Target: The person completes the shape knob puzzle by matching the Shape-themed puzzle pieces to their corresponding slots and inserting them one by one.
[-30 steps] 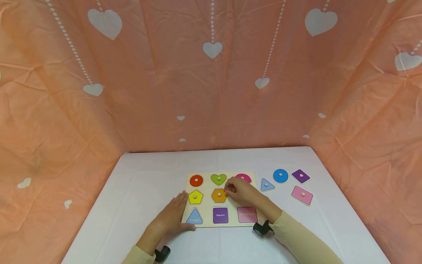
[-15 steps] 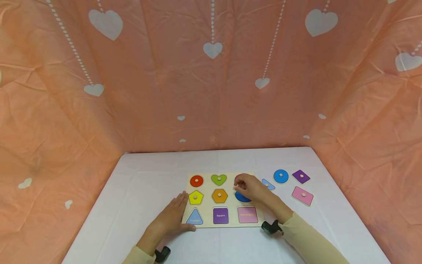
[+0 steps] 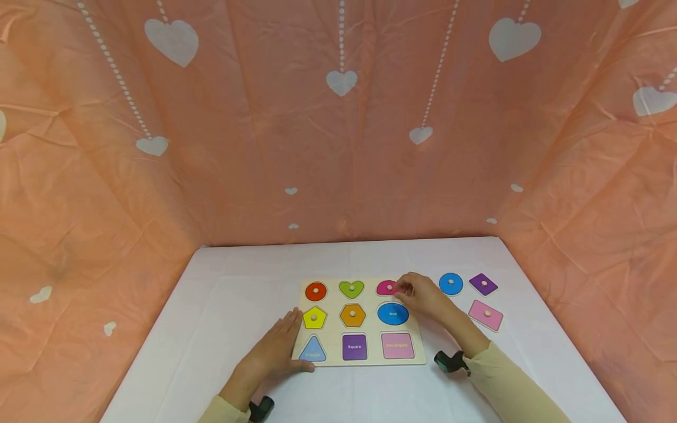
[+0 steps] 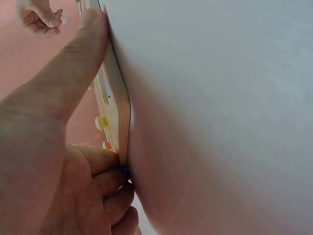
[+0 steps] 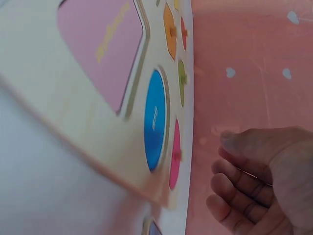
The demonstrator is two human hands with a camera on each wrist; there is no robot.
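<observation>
A pale wooden shape puzzle board lies on the table. My left hand steadies its near left corner, fingers extended along the left side and thumb against the near edge. Over the board's right side, beside the pink semicircle, hovers my right hand. Its fingers are loosely bent, with nothing between them in the right wrist view. Knobbed red circle, green heart, yellow pentagon and orange hexagon pieces sit in the board. The blue oval recess shows its printed label.
Right of the board lie a blue round piece, a purple diamond-like piece and a pink rectangle. A small piece shows partly in the right wrist view. Peach curtains surround the white table.
My right hand has moved from the orange hexagon rightward past the oval recess, uncovering it, and now covers the loose blue triangle. My left hand has stayed at the board's corner.
</observation>
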